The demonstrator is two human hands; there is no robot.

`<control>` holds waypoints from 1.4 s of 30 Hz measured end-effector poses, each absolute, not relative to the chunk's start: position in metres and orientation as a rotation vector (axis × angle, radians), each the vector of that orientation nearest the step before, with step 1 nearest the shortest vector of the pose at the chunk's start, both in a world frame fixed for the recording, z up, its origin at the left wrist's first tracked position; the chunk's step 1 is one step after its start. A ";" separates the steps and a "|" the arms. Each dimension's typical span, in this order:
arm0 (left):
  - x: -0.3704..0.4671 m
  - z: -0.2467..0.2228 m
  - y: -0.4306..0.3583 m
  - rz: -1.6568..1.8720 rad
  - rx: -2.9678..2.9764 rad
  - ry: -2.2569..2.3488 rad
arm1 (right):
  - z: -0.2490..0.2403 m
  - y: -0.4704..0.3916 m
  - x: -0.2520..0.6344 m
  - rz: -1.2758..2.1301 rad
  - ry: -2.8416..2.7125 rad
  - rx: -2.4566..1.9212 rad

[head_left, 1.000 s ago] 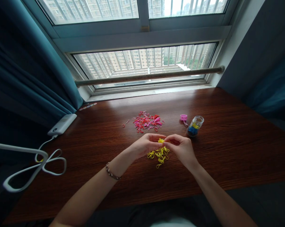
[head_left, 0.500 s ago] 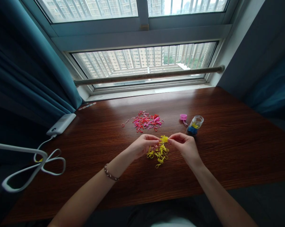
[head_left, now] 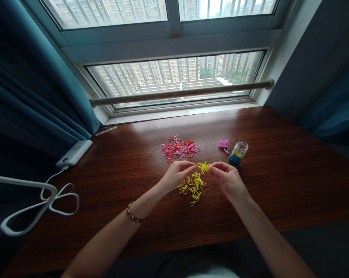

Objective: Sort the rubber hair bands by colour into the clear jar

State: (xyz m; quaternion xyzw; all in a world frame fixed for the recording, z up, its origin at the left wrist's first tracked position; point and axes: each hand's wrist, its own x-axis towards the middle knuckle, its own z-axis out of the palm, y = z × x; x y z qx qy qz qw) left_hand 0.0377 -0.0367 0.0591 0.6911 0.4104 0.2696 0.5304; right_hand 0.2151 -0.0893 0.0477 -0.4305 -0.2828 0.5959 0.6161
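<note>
A small bunch of yellow rubber bands [head_left: 203,166] is raised above the table between my hands. My right hand [head_left: 228,178] pinches the bunch at its right side with thumb and forefinger. From the left, my left hand [head_left: 177,173] reaches its edge with thumb and fingers pressed together; the exact grip is too small to see clearly. Directly below, a loose pile of yellow rubber bands [head_left: 196,187] lies on the wood. Beyond my left hand spreads a heap of pink and red rubber bands [head_left: 180,148].
A glass jar [head_left: 241,148] with blue and yellow contents stands to the right, a small pink object [head_left: 223,143] beside it. The brown table [head_left: 128,154] meets a window at the back. A white power bank [head_left: 75,153] and white cable [head_left: 66,211] are at left.
Both hands have moved slightly up and away with the held yellow bunch, which has shifted a little right. More of the yellow pile beneath shows now.
</note>
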 end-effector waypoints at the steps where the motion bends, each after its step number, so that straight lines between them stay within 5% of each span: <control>1: 0.041 0.062 -0.039 0.640 1.521 0.955 | 0.047 -0.090 0.215 1.361 -0.672 -0.990; 6: 0.056 0.075 -0.051 0.498 0.995 0.727 | 0.047 -0.093 0.212 1.209 -0.898 -1.056; 17: 0.073 0.067 -0.057 0.686 1.107 0.817 | 0.054 -0.107 0.204 0.395 -1.521 -1.283; 32: 0.069 0.067 -0.047 0.665 1.103 0.865 | 0.059 -0.103 0.219 0.423 -1.499 -1.324; 42: 0.083 0.069 -0.021 0.584 0.852 0.858 | 0.052 -0.093 0.232 0.961 -1.145 -1.170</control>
